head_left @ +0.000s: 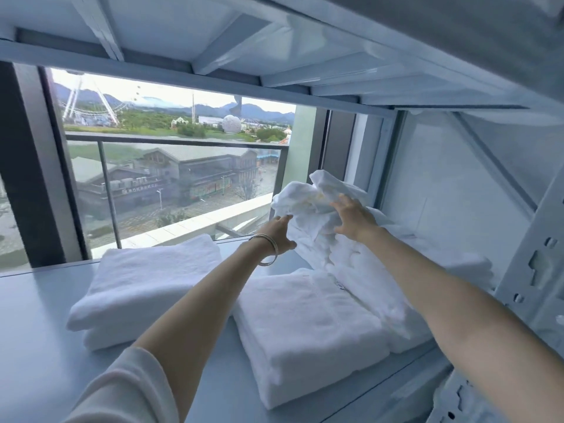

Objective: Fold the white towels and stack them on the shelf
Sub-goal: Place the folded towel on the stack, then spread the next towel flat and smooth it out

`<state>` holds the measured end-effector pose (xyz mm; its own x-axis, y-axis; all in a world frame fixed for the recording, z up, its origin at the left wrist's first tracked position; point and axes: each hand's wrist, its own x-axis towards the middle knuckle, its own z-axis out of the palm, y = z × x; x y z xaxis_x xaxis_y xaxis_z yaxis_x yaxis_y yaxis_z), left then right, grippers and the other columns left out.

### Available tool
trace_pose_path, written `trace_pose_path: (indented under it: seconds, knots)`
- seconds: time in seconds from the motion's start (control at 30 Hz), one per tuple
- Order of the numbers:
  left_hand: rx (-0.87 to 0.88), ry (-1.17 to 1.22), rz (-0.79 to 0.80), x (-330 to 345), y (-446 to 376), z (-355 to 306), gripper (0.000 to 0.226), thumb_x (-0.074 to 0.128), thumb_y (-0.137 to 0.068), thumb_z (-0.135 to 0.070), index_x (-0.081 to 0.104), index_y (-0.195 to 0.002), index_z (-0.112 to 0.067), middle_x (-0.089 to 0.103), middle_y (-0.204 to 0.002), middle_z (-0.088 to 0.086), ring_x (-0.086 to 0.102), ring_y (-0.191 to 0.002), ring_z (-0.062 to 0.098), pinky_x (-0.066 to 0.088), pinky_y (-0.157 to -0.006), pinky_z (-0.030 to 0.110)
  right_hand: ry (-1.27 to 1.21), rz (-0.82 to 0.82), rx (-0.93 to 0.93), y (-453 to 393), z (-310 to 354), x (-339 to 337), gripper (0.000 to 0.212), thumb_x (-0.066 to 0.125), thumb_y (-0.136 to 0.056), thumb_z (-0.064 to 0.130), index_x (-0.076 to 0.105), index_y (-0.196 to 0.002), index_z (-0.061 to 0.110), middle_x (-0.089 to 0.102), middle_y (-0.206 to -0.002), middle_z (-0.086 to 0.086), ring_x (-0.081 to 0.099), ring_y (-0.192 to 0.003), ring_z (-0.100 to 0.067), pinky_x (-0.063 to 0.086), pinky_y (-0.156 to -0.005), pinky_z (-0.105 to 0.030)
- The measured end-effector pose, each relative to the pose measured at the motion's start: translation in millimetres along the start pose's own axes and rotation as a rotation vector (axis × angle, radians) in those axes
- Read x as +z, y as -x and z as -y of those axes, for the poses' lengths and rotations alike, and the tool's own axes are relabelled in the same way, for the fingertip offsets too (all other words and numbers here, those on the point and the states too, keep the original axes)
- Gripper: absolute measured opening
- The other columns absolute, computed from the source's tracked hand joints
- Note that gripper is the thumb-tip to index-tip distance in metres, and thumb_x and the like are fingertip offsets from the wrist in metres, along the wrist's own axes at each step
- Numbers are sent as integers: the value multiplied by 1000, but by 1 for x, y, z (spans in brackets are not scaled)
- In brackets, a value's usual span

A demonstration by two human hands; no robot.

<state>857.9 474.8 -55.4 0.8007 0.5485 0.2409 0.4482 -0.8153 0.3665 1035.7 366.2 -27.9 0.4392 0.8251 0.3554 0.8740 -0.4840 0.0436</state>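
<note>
White metal shelf [36, 315] by a big window [171, 166], balcony rail and buildings outside. Two folded towel stacks on the shelf: folded stack on the left [146, 285], folded stack in the middle [305, 325], near each other but apart. Crumpled towel pile [314, 209] at back right, its lower end draping onto more white towels beside the middle stack. My left hand [279, 235], bangle [267, 248] on wrist, fingers straight, touching the pile's left edge. My right hand [354, 219] spread flat, fingers relaxed, pressing on the pile; neither hand grips anything.
</note>
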Motion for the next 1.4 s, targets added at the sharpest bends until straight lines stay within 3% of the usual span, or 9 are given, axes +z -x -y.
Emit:
trace_pose_path:
  seconds: [0.23, 0.5, 0.67, 0.77, 0.87, 1.0, 1.13, 1.27, 1.4]
  knots:
    - [-68, -31, -72, 0, -32, -11, 74, 62, -85, -22, 23, -147, -14, 38, -143, 14, 44, -125, 32, 37, -98, 37, 61, 72, 3, -48, -6, 3, 81, 67, -80, 31, 19, -145, 36, -5, -157, -7, 7, -144, -28, 21, -112, -45]
    - [-22, -517, -199, 17, -60, -16, 64, 56, -88, -22, 25, -144, -18, 31, -147, 8, 31, -134, 31, 24, -110, 46, 7, -3, 59, -88, -17, 20, 114, 74, -75, 28, -14, -147, 22, 11, -154, -11, 15, -142, -29, 28, -109, -49]
    - [-20, -591, -214, 29, -70, -10, 67, 55, -89, -19, 20, -145, -16, 26, -149, 11, 30, -133, 33, 26, -108, 46, 219, -15, 49, -97, -9, 37, 57, 55, -89, 16, 30, -140, 12, 42, -134, -13, 44, -121, -34, 43, -96, -44]
    - [-35, -553, -219, 32, -68, -3, 71, 54, -89, -17, 13, -148, -16, 23, -150, 12, 31, -133, 32, 30, -106, 44, 295, -69, -56, -87, -4, 33, 39, 43, -94, 20, 42, -132, 13, 48, -127, -13, 51, -112, -34, 44, -84, -39]
    - [-75, -475, -244, 28, -62, 4, 86, 61, -86, -24, 3, -149, -17, 19, -152, 12, 31, -133, 31, 32, -106, 42, 50, -196, -89, -78, 10, 9, 38, 39, -95, 23, 48, -127, 6, 50, -123, -19, 55, -105, -37, 46, -77, -38]
    - [-66, -124, -306, 17, -51, 9, 107, 73, -72, -43, 3, -149, -15, 27, -148, 13, 39, -128, 33, 40, -100, 44, -339, -271, -184, -52, 63, -32, 44, 58, -88, 19, 47, -128, 5, 55, -108, -17, 59, -95, -33, 46, -71, -35]
    - [-138, 339, -528, -8, -24, 8, 87, 73, -70, -37, 24, -137, -12, 49, -125, 13, 55, -104, 35, 49, -80, 46, -559, -328, -178, -20, 131, -53, 44, 62, -82, 23, 52, -122, 6, 56, -104, -13, 61, -89, -30, 50, -70, -36]
    - [-191, 272, -719, -51, 24, 37, 57, 54, -80, -15, 32, -133, -16, 60, -99, 16, 59, -80, 43, 41, -59, 40, -783, -357, -142, 8, 184, -74, 43, 68, -74, 14, 56, -114, 5, 57, -102, -12, 60, -92, -30, 50, -76, -40]
    - [-132, 189, -799, -99, 89, 78, 60, 54, -78, -7, 27, -124, -34, 61, -108, 15, 59, -80, 43, 37, -56, 37, -915, -330, -256, 32, 244, -105, 42, 75, -69, 10, 59, -108, 6, 60, -103, -13, 57, -90, -23, 47, -75, -33]
